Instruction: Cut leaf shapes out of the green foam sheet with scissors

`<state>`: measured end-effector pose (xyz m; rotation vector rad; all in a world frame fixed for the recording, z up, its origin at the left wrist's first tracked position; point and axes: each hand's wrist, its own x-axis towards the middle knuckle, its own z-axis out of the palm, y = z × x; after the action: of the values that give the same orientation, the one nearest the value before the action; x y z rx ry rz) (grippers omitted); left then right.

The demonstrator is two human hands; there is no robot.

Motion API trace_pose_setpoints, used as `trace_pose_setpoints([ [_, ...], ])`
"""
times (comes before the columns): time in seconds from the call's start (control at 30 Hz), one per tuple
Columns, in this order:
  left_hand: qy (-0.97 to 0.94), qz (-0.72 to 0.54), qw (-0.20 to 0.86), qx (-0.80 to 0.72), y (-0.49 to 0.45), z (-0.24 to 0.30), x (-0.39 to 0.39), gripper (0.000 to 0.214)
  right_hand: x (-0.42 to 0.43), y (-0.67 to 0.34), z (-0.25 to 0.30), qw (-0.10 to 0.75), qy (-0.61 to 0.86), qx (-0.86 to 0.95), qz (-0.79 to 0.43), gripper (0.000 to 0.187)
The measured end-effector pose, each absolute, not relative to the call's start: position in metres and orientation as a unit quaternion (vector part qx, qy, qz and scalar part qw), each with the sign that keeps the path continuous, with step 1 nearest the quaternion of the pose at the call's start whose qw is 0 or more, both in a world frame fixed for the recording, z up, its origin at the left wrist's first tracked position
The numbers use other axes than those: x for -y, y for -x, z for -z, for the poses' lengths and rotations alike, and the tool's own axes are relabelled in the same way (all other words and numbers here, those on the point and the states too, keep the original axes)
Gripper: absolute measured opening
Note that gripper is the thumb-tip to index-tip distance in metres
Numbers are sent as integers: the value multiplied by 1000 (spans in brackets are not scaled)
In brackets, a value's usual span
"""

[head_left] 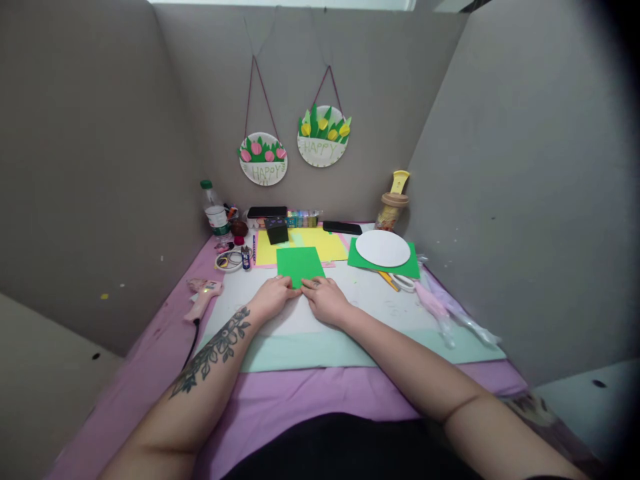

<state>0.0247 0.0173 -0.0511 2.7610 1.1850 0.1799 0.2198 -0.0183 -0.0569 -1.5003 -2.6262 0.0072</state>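
Observation:
A sheet of green paper (pixel 301 263) lies on the white work surface in front of me. My left hand (pixel 273 295) is at its near left corner, fingers closed on the edge. At the near right part of the same edge, my right hand (pixel 324 298) holds the paper with bent fingers. Both thumbs point toward each other and almost meet along that edge. The fingers partly cover the paper's near side, so whether it is folded there I cannot tell.
Yellow paper (pixel 325 245) and a black box (pixel 277 231) lie behind. To the right are a white disc (pixel 383 249) on green sheets and white-handled scissors (pixel 402 283). A pink glue gun (pixel 204 298) lies left, near a bottle (pixel 217 213). Two decorated plates (pixel 324 153) hang on the wall.

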Motion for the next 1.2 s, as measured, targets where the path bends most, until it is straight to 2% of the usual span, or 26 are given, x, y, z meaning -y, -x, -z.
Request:
trace_pose_setpoints([
  [0.27, -892, -65, 80, -441, -21, 44, -15, 32, 25, -218, 54, 35, 523, 852, 2, 40],
  [0.57, -856, 28, 1, -516, -17, 14, 12, 32, 29, -236, 49, 26, 573, 819, 21, 33],
  [0.7, -851, 55, -1, -522, -20, 6, 17, 26, 27, -241, 48, 12, 589, 808, 25, 34],
  [0.97, -829, 70, -9, -554, -13, 3, 12, 28, 24, -239, 53, 7, 590, 807, 28, 34],
  [1.07, -777, 50, -44, -626, -4, 6, 5, 30, 24, -239, 53, 7, 590, 807, 21, 34],
  [1.2, -795, -38, 28, -605, -2, 16, -5, 27, 23, -240, 53, 6, 586, 810, 21, 33],
])
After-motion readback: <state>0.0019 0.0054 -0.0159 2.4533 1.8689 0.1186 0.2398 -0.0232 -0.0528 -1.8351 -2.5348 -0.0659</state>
